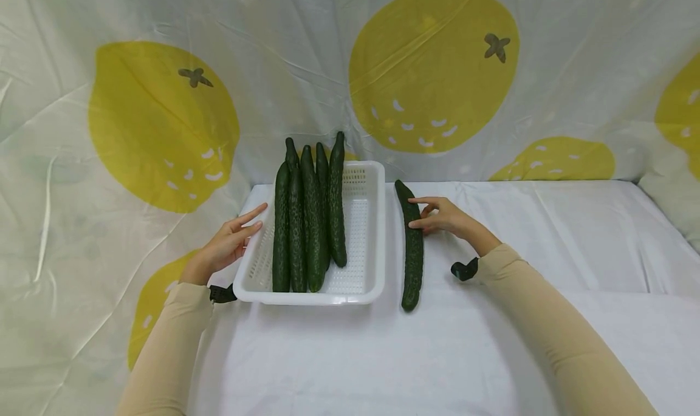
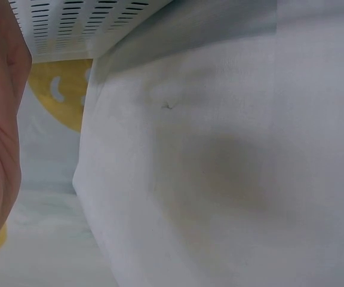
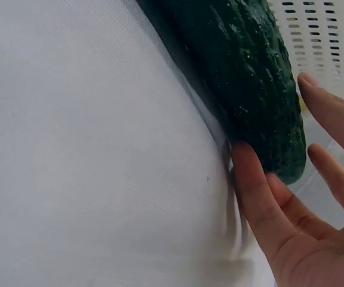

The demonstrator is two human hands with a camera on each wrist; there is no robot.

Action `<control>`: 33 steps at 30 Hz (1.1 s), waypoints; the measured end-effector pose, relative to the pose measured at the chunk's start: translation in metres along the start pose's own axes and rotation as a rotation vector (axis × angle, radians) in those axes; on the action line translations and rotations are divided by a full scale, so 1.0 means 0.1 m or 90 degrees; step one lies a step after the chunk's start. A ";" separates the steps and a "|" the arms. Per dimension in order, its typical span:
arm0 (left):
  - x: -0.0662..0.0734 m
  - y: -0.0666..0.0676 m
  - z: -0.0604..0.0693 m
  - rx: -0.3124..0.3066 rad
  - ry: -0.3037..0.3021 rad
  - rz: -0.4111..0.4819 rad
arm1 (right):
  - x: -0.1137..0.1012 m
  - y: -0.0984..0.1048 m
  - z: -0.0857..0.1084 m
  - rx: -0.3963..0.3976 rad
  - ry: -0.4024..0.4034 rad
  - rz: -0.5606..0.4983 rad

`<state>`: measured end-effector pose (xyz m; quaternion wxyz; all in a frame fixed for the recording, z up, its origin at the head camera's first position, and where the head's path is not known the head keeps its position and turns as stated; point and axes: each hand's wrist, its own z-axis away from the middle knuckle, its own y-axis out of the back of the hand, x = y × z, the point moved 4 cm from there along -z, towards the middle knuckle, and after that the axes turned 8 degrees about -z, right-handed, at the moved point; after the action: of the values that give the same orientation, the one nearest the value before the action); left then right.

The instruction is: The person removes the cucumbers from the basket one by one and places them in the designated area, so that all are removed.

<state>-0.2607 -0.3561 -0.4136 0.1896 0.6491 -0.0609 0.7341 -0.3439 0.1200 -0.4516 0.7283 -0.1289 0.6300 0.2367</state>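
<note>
A white plastic basket (image 1: 375, 234) holds several long dark green cucumbers (image 1: 314, 221), laid side by side toward its left, with their thin ends past the far rim. My left hand (image 1: 226, 246) is beside the basket's left wall, fingers extended along the rim; whether they touch it I cannot tell. Right of the basket a single cucumber (image 1: 412, 258) lies lengthwise on the white cloth. Over its far part is my right hand (image 1: 443, 215), thumb and index finger reaching across it. In the right wrist view the fingers (image 3: 258, 197) spread loosely around the cucumber's end.
White cloth (image 1: 328, 361) covers the table in front of the basket and to the right. Behind and on the left hangs a pale curtain (image 1: 295, 57) printed with large yellow lemons. Dark wrist straps (image 1: 465, 270) show at both cuffs.
</note>
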 end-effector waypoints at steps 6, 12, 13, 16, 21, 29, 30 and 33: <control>0.00 -0.01 -0.01 -0.002 -0.003 -0.004 | -0.05 0.07 0.03 0.021 0.007 -0.004; 0.01 -0.01 -0.02 -0.010 -0.004 0.002 | -0.18 0.14 0.06 0.030 0.013 -0.048; 0.01 -0.02 -0.02 -0.013 -0.005 0.006 | -0.21 0.15 0.06 0.030 0.015 -0.057; 0.01 -0.02 -0.02 -0.016 -0.005 0.007 | -0.32 0.16 0.08 0.031 0.024 -0.088; 0.01 -0.02 -0.01 -0.016 -0.007 0.005 | -0.54 0.16 0.09 0.032 0.043 -0.104; 0.01 -0.02 0.00 -0.015 -0.009 0.010 | -0.90 0.08 0.07 0.029 0.074 -0.107; 0.00 -0.02 0.00 -0.014 -0.008 0.011 | -0.93 0.06 0.07 0.027 0.075 -0.112; 0.00 -0.02 0.00 -0.012 -0.005 0.015 | -1.02 0.01 0.05 0.027 0.074 -0.121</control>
<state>-0.2598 -0.3546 -0.4140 0.1867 0.6497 -0.0766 0.7330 -0.3498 0.1042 -0.3508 0.7124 -0.1861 0.6609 0.1453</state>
